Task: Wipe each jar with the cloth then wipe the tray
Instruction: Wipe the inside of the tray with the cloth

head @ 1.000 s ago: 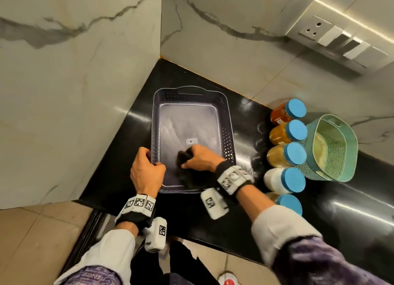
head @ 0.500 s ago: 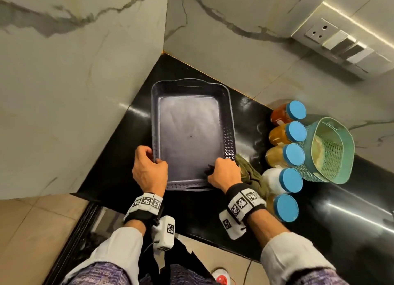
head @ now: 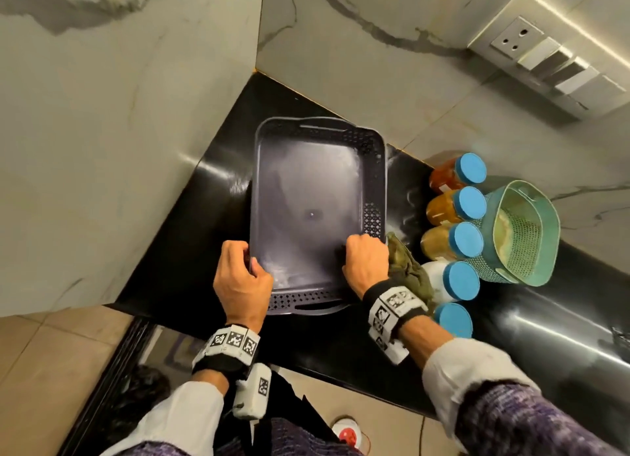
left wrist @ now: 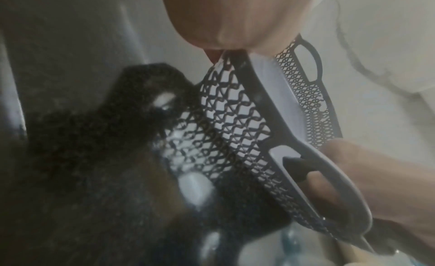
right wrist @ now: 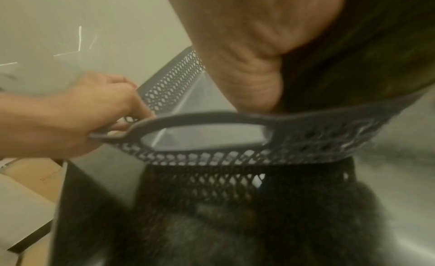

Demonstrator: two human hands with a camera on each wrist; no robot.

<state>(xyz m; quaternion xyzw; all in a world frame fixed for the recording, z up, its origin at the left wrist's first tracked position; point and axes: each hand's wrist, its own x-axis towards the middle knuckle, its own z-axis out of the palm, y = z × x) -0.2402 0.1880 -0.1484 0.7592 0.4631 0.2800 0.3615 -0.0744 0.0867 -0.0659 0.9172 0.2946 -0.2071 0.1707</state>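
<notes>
Nearest me, the left hand (head: 242, 278) is curled over the near left corner of the tray (head: 375, 169), fingers hooked on the rim. The right hand (head: 366, 268) grips the near right edge the same way, and the olive cloth (head: 405, 268) is bunched against its outer side, squeezed between hand and rim, as far as I can tell from the head view. The wrist views show the mesh wall lifted a little off the black bench (head: 191, 251), so I judge the tray is being shifted or tipped rather than wiped just now. To do this well, I'd keep both grips level so the tray doesn't twist, and keep the cloth from slipping loose. Just beyond the right hand stand the five jars (head: 467, 240) with blue lids in a row, clear of the tray. Behind them, a green basket (head: 491, 251) leans on its side, near the marble wall (head: 375, 63).
</notes>
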